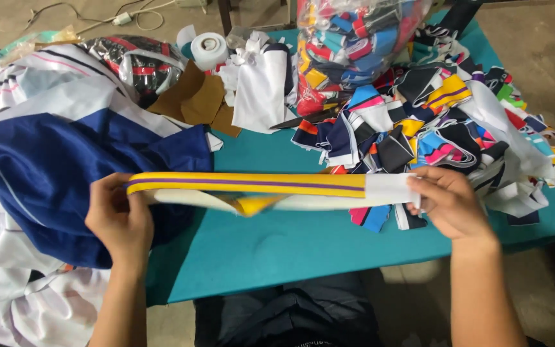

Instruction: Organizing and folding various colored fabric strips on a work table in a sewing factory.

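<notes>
I hold a long fabric strip (252,184), yellow with a purple stripe and a white end, stretched level above the teal table (290,250). My left hand (118,218) pinches its left end, over a dark blue garment (52,173). The white right end sits in the fingers of my right hand (449,200), beside a heap of colourful fabric strips (431,122). A white and yellow part of the strip hangs below its middle.
A clear bag (354,45) stuffed with colourful strips stands at the back. White and striped garments (40,83) pile up at the left. Brown pieces (197,99), a white tape roll (208,48), a white cloth (261,90) and dark scissors (303,119) lie behind.
</notes>
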